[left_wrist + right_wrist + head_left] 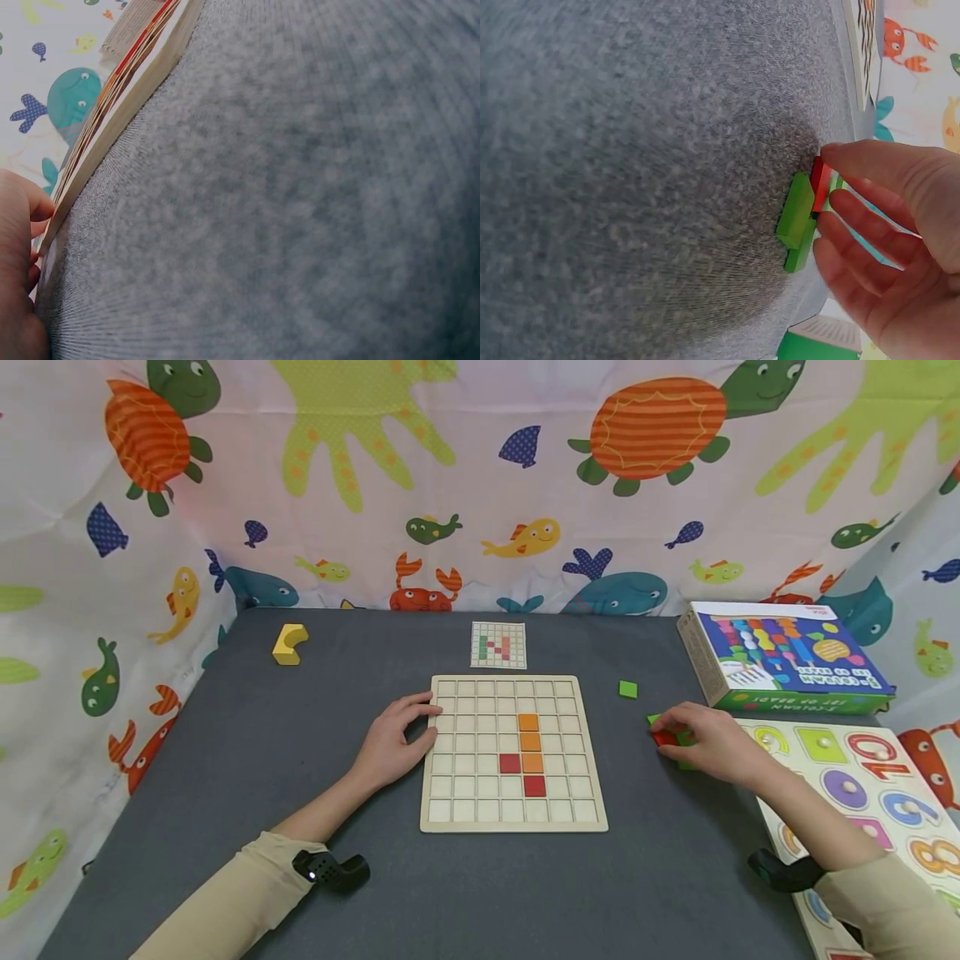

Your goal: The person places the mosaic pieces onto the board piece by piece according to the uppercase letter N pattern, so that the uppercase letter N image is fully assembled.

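Note:
A pale wooden grid board point(480, 827) lies flat on the table, with orange tiles point(530, 742) in a column and red tiles point(535, 786) at its lower end and side. My left hand point(393, 735) rests at the board's left edge, fingertips and thumb touching the rim; the left wrist view shows the hand point(19, 270) at that edge. To the right, my right hand point(705, 743) pinches a red tile point(820, 184) among green tiles point(796, 210) in a small pile. In the right wrist view the thumb meets the red tile's end; the index fingertip is partly hidden.
Behind the board lies a small pattern card point(498, 646) with a coloured grid. One green tile point(627, 690) lies alone right of the board. A yellow block point(289, 644) stands far left. At right are a game box point(795, 656) and a number puzzle board point(806, 777).

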### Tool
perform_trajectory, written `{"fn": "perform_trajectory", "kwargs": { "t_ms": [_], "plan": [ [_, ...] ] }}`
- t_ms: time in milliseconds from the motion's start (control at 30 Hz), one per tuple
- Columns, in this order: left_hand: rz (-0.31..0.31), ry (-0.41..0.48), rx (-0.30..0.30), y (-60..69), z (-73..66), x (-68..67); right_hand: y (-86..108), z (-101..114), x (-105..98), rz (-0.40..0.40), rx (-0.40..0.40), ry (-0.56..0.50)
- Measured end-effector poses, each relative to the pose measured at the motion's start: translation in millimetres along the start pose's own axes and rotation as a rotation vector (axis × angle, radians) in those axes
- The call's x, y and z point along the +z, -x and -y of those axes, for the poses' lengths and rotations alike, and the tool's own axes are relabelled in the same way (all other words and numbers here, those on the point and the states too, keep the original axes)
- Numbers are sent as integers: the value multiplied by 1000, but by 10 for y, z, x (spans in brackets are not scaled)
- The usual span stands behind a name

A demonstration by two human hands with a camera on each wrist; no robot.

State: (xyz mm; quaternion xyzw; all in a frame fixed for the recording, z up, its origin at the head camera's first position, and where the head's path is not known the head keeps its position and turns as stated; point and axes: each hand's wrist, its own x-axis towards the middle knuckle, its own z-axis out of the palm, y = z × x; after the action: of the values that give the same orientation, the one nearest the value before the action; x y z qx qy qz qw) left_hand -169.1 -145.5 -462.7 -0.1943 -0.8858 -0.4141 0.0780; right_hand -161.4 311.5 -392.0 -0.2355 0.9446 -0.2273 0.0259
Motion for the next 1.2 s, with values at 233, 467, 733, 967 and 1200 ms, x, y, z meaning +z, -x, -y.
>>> {"fn": "perform_trajectory", "kwargs": {
  "t_ms": [233,467,733,967,1200],
  "plan": [
    [-6,3,2,-3,2,6,-34,45,45,-1,-27,-15],
    [-2,1,1,-10,5,15,-70,106,114,36,-94,-42],
    [-7,0,5,-12,2,6,-73,73,99,83,-90,-47],
    [-6,2,3,-18,3,10,-116,130,142,75,-83,-59],
    [0,0,-1,-8,7,8,-298,375,205,110,-39,-124]
  ]
}}
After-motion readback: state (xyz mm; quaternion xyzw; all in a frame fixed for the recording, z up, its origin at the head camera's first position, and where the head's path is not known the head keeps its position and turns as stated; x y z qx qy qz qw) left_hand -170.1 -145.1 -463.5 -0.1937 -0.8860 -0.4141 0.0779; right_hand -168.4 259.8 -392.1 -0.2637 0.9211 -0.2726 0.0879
